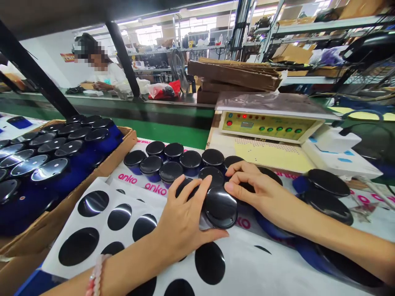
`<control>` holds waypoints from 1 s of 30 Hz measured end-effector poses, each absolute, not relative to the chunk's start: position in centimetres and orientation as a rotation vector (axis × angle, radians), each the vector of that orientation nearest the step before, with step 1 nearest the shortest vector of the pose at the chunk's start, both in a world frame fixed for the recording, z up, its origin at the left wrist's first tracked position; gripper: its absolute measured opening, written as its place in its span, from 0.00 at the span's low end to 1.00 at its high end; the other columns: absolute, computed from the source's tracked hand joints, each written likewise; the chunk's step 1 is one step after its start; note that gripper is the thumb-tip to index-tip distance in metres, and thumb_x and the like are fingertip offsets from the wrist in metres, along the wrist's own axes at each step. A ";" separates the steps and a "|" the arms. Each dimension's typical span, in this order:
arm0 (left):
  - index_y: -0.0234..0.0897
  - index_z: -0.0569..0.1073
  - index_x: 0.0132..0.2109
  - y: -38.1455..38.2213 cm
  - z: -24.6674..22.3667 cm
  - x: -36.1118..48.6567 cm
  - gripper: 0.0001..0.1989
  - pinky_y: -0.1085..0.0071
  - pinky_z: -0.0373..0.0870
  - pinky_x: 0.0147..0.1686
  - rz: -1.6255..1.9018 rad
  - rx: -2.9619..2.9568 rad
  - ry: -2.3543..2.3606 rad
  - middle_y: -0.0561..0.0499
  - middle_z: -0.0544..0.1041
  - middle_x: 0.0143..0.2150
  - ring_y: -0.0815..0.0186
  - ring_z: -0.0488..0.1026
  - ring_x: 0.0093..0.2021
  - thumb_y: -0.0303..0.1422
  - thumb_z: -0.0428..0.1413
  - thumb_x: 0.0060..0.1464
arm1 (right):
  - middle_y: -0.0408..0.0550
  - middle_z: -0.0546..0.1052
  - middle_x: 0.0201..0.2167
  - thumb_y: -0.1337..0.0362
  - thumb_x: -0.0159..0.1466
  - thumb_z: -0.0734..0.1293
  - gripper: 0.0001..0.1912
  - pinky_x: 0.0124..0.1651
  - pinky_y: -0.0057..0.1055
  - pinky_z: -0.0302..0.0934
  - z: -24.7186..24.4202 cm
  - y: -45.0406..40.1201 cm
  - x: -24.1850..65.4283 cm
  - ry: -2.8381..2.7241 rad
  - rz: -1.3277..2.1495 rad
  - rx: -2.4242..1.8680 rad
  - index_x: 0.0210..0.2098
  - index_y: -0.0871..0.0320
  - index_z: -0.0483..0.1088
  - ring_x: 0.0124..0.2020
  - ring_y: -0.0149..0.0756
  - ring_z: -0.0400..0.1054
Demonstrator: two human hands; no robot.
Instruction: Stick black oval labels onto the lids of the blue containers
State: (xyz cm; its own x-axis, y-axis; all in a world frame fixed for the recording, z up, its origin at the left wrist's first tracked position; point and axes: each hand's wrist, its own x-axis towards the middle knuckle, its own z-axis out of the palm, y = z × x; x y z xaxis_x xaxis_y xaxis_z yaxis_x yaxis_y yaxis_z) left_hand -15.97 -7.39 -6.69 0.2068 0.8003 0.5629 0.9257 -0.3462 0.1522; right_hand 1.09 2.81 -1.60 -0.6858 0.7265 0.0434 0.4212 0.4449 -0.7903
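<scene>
One glossy black-topped container point(221, 209) sat, in the head view, between the left hand point(187, 218) and the right hand point(257, 187). The left hand was spread wide around it, fingertips by its far left edge and thumb along its near edge. The right hand had its fingers curled, with thumb and forefinger drawn together at the container's far right rim; whether they pinched anything thin there, I could not tell. The container's top tilted toward the camera, and its base was hidden.

Below and left of the left hand lay a white sheet point(102, 225) bearing black discs point(210, 263), some partly under that forearm. A bead bracelet point(98, 274) circled the left wrist. Just beyond both hands, rows of blue containers point(191, 161) with black tops stood on a white covering point(140, 181) printed "anko" in pink; more dark-topped containers point(328, 183) stood beside the right forearm. Farther left of the left hand, a cardboard box point(131, 137) was packed with similar blue pots point(51, 166).

Beyond the right hand stood a machine point(267, 126) with a red light and green buttons on its panel, and behind it a stack of flat cardboard point(234, 76). Far beyond the left hand, across a green surface point(175, 129), was another person point(115, 78) in white.
</scene>
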 end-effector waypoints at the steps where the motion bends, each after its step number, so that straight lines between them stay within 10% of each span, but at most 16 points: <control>1: 0.27 0.49 0.62 -7.4 -6.7 -16.0 0.48 0.54 0.47 0.60 -0.835 -2.271 -1.639 0.40 0.71 0.53 0.56 0.67 0.53 0.52 0.59 0.45 | 0.46 0.65 0.43 0.49 0.62 0.60 0.19 0.56 0.45 0.48 -1.7 2.8 1.1 -2.339 1.108 -0.976 0.23 0.55 0.66 0.48 0.41 0.58; 30: 0.28 0.55 0.60 -7.5 -6.5 -16.0 0.35 0.56 0.47 0.62 -0.774 -2.305 -1.609 0.44 0.74 0.49 0.58 0.65 0.55 0.48 0.54 0.54 | 0.47 0.63 0.44 0.60 0.66 0.59 0.13 0.52 0.45 0.54 -2.7 2.2 1.7 -2.550 0.768 -0.858 0.26 0.55 0.63 0.50 0.41 0.55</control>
State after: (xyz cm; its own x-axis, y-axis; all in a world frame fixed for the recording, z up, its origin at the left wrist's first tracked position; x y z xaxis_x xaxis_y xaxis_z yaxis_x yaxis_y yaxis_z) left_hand -15.99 -7.51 -6.47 0.2594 0.8021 0.5379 0.9209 -0.3732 0.1124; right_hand 1.71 2.22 -2.71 -0.7590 0.6351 0.1436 0.4504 0.6713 -0.5887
